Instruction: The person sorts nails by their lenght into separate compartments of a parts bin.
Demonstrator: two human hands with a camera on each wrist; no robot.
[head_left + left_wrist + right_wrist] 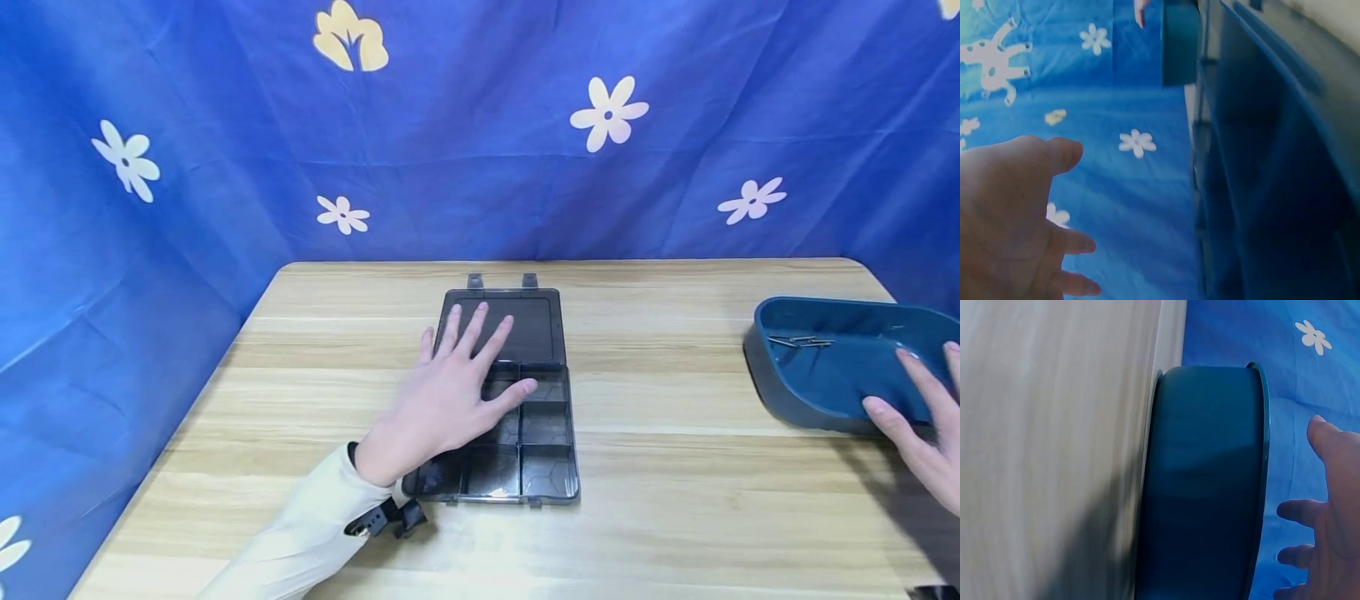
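Note:
A dark translucent compartment box (546, 479) lies on the table with its lid (536, 321) folded back flat, away from me. My left hand (450, 396) hovers over the box's left side, fingers spread and holding nothing; in the left wrist view a gap shows between that hand (1010, 212) and the dividers. On the right stands a blue-green tray (780, 392) with several thin metal pieces (801, 342), like screws or nails, at its left end. Fingers extended, my right hand (933, 442) is above the tray's near rim; the right wrist view shows it (1341, 506) apart from the rim.
The wood-grain table (660, 508) carries both the box and the tray. A blue flowered cloth (480, 133) hangs behind the table and along its sides. Two latches (529, 280) stick out from the lid's far edge.

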